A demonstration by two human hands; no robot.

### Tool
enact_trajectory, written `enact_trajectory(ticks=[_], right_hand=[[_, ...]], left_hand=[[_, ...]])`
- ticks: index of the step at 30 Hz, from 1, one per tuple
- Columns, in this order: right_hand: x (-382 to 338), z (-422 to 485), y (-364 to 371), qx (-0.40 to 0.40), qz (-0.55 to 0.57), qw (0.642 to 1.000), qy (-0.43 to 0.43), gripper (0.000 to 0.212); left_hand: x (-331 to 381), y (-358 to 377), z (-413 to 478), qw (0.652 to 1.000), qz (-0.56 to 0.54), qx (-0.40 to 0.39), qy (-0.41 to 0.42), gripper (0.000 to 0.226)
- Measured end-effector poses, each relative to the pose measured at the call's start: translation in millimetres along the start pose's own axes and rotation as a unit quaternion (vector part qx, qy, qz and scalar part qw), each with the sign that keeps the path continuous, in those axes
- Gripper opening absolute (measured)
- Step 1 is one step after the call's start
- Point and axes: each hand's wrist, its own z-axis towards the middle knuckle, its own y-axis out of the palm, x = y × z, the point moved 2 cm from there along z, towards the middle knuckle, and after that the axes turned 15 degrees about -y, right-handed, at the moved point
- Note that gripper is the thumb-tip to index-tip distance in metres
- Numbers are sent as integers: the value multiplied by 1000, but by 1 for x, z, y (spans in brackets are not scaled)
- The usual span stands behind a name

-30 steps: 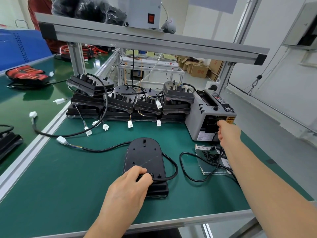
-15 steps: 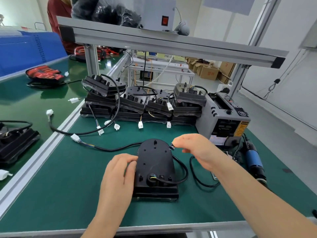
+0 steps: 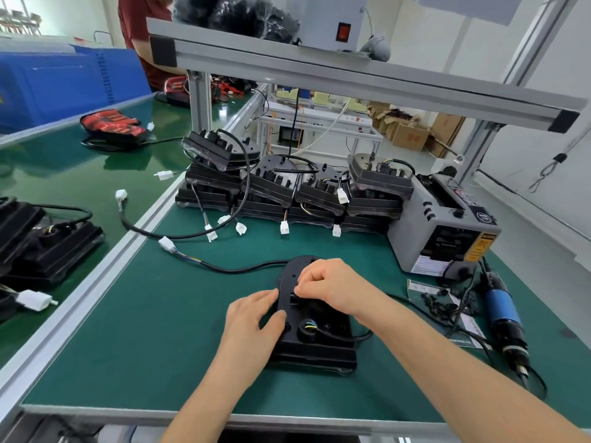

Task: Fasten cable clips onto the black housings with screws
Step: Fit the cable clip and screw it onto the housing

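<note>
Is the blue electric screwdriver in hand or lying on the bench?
Lying down: the blue screwdriver lies flat right of the housing; left hand and right hand are both on it.

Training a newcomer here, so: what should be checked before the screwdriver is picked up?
1. Housing lies flat on the mat: ok.
2. Left hand steadies the housing's left edge: ok.
3. Clip seated under the right hand: cannot tell, the fingers hide it.
4. Cable clear of the screw spot: cannot tell.
5. Screwdriver lies unheld at the right: ok.
</note>
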Motion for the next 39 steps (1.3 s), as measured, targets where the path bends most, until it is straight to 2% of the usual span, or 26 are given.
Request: enact_trajectory(ticks=[10, 19, 27, 30, 39], right_hand=[[2, 4, 6, 5, -54, 999, 4, 34], [2, 4, 9, 18, -101, 994, -30, 28], [2, 1, 5, 13, -38, 999, 33, 26], [1, 2, 5, 6, -51, 998, 27, 23], [-3, -1, 9, 18, -130, 991, -15, 37]], left_hand=[[-2, 1, 1, 1000, 11, 8, 17, 37], [-2, 1, 1, 1000, 12, 13, 9, 38], [-2, 1, -1, 1000, 9, 17, -2, 38], [-1, 0, -1, 1000, 14, 11, 1, 38], [0, 0, -2, 1000, 20, 4, -6, 39]])
